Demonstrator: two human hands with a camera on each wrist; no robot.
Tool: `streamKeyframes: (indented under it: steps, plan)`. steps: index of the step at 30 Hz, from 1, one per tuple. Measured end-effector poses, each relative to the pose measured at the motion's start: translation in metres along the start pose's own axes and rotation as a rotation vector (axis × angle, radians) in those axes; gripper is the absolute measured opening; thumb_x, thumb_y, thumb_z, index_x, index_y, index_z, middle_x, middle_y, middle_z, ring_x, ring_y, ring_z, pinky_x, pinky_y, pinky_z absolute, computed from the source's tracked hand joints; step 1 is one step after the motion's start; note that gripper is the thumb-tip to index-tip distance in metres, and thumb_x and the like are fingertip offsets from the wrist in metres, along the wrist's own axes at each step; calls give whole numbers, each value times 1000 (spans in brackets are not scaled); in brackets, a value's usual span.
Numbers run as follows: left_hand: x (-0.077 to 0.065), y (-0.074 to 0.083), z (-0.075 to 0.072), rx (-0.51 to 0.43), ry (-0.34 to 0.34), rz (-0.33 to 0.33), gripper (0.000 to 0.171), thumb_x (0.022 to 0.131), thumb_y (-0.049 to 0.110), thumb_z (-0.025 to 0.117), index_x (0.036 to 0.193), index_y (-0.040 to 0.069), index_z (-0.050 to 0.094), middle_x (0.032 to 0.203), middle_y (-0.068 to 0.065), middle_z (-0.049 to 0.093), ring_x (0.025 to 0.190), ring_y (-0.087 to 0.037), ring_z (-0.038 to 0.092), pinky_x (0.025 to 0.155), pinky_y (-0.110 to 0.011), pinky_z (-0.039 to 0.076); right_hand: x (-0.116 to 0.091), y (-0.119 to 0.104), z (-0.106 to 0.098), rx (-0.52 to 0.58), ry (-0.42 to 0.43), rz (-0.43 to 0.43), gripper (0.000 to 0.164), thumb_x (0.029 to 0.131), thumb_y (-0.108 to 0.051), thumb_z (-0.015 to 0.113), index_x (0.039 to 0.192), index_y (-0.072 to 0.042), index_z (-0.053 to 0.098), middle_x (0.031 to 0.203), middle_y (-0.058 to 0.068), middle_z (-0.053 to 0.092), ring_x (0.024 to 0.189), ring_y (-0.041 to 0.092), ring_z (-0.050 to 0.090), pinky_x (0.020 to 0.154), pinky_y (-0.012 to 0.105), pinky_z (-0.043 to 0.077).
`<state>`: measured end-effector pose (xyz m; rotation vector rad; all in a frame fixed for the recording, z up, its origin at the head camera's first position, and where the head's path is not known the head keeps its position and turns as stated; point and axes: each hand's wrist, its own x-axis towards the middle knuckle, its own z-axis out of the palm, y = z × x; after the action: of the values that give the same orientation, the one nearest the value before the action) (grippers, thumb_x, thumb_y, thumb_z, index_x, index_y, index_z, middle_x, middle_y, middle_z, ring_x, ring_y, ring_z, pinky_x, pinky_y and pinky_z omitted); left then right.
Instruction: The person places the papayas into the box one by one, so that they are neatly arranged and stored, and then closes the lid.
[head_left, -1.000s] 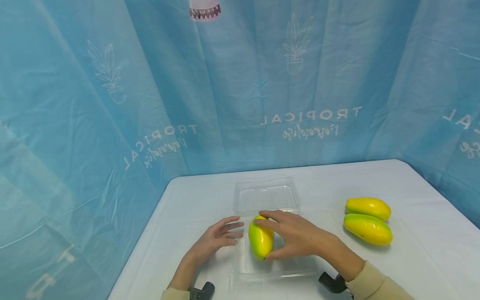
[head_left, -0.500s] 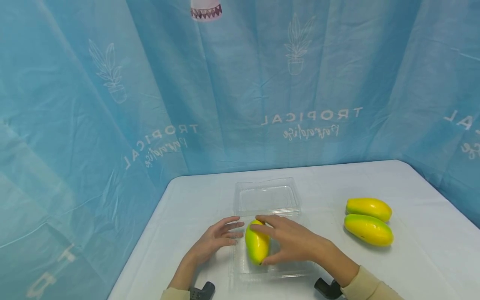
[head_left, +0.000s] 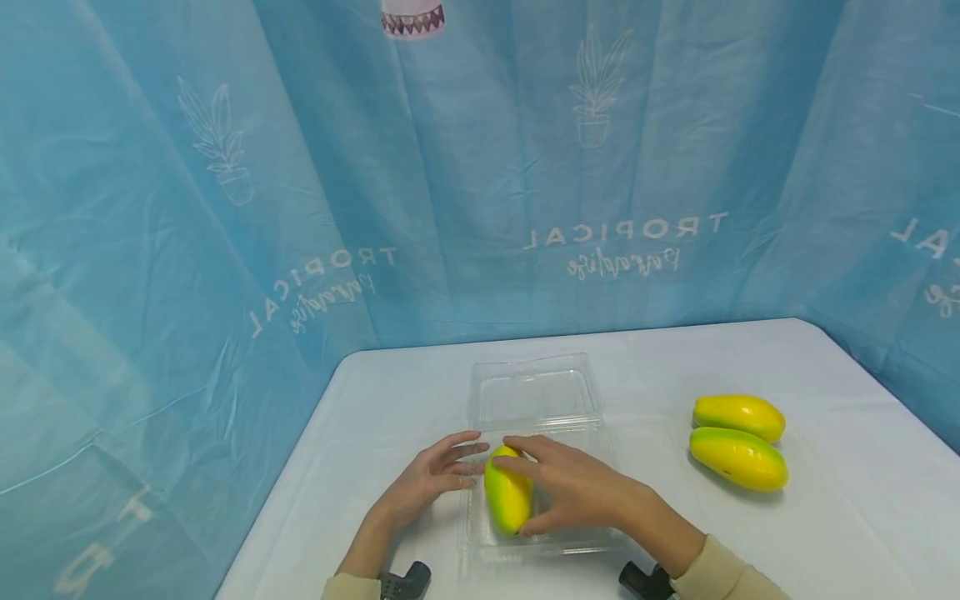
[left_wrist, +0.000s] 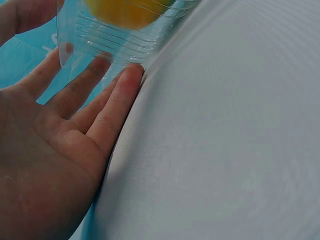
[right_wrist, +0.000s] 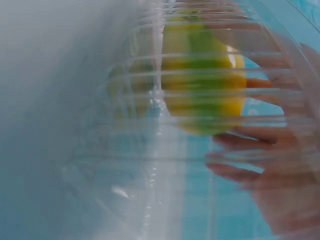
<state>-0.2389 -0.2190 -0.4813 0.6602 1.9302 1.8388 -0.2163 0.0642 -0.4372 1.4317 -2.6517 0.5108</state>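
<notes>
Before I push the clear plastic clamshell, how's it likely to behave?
The clear plastic clamshell probably flexes, as it looks thin and ribbed. Its glossy surface suggests it may feel slippery. Low and wide, it seems unlikely to tip.

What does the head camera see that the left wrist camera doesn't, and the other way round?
Only the head view: the bare right hand, and two shiny, oblong, yellow-and-green fruits on the right.

Only the left wrist view: the palm of the bare left hand, and close-up ridges on the clear plastic box.

Both: that left hand, the box, another oblong fruit (cut off in the wrist view), the white tabletop and the blue cloth.
</notes>
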Motion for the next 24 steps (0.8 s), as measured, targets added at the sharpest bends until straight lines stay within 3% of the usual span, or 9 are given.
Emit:
streamKeyframes:
  steps: [14,24]
  plan:
    - [0,1,1,18,13,-11,61,94,8,58,149,8,31,146,-17,40,122,-32,52,96,-41,46,1,0,7,82,-26,11,85,77,-60,71,148,-32,34,151,7,33,127,23,45,96,45,45]
    - [2,0,0,32,16,-28,62,93,10,59,149,10,32,147,-15,40,122,-33,51,97,-43,45,4,-1,11,71,-21,4,86,76,-59,72,148,-32,33,151,4,34,126,20,47,96,44,46]
